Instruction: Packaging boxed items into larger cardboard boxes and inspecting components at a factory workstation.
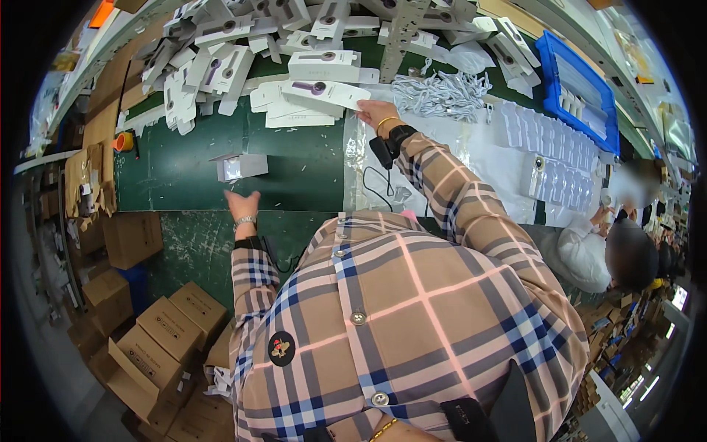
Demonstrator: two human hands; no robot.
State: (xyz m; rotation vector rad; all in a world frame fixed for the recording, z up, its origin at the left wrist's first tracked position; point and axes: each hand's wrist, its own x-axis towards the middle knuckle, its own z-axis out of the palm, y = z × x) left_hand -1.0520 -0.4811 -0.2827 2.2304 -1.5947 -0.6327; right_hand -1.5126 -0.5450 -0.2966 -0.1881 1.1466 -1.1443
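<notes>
Carton (pixel 322 90), white with a purple print, looks like thin card: it should be light, fairly stiff along its folds, softer across its broad faces and perhaps a little slick, so a hard squeeze would likely dent or crease it. The end or a folded edge seems the best place to take hold. It lies on the far side of the table (pixel 305 166), over a stack of flat cartons (pixel 282 112), reaching out toward 10 o'clock from the right hand (pixel 378 115). That hand's fingers are closed to a narrow pinch at the carton's near-right end; how firmly they grip, I cannot tell. The left hand (pixel 243 205) is well apart from it, with the carton toward 1 o'clock; its thumb and fingers are spread wide and hold nothing, and the box (pixel 252 165) stands just beyond them at 12 o'clock.
</notes>
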